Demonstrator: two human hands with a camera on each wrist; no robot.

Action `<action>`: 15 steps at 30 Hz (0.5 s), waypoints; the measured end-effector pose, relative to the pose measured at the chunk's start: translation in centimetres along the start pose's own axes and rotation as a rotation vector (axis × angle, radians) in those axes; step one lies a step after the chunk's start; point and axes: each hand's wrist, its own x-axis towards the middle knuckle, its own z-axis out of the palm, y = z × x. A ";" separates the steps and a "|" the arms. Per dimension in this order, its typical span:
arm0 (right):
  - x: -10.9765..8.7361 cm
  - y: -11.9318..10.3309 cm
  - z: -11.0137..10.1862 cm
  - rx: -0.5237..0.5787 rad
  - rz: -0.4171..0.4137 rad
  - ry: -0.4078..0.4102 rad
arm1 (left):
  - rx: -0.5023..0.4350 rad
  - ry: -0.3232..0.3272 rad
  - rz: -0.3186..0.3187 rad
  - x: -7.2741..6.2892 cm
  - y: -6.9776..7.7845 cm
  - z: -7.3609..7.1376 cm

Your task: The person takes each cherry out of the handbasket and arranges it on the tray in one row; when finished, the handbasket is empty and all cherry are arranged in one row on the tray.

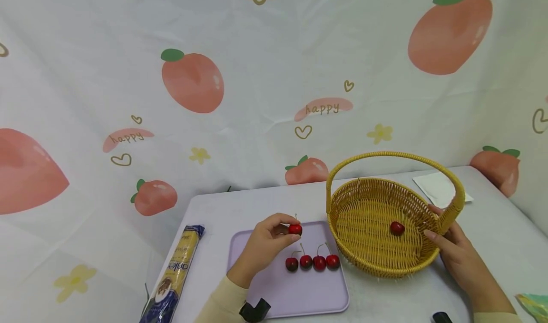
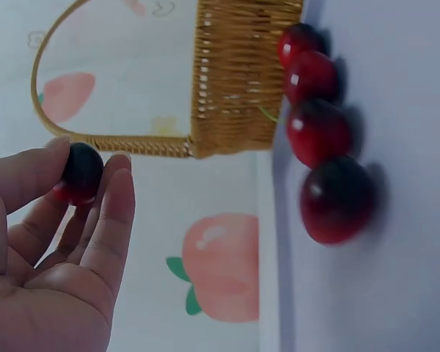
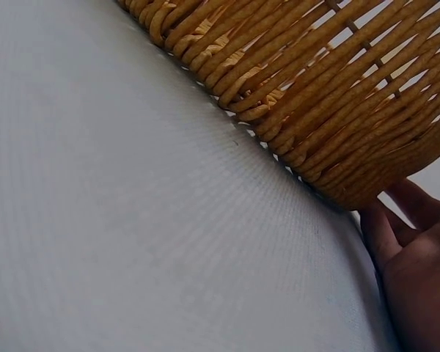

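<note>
My left hand (image 1: 266, 241) pinches a dark red cherry (image 1: 295, 230) between thumb and fingertips, above the lilac tray (image 1: 308, 300). In the left wrist view the same cherry (image 2: 82, 174) sits at the fingertips, clear of the tray. Several stemmed cherries (image 1: 319, 263) stand in a row on the tray. To their right is a yellow woven basket (image 1: 364, 232) with an arched handle. One cherry (image 1: 397, 228) lies inside it. My right hand (image 1: 455, 247) grips the basket's right side, thumb over the rim; in the right wrist view its fingers reach the woven wall (image 3: 337, 139).
A blue and yellow food packet (image 1: 173, 273) lies left of the tray. Behind the basket is a white sheet (image 1: 438, 189). A colourful packet (image 1: 535, 304) shows at the right edge. A fruit-print cloth (image 1: 257, 137) hangs behind the white table (image 1: 210, 213).
</note>
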 end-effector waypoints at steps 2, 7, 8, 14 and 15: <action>0.0 0.0 0.0 -0.003 0.004 0.000 | 0.009 0.005 -0.016 -0.5 -0.3 -0.3; 0.0 0.0 -0.1 -0.012 0.003 -0.005 | 0.013 0.011 -0.046 -1.8 -1.4 -1.0; 0.0 0.0 -0.1 -0.012 0.003 -0.006 | 0.018 0.013 -0.051 -2.0 -1.6 -1.1; 0.0 0.1 -0.2 -0.012 0.015 -0.005 | 0.044 0.049 -0.112 -3.5 -2.7 -1.7; 0.0 0.1 -0.2 -0.011 0.015 -0.004 | 0.044 0.058 -0.130 -3.7 -2.8 -1.7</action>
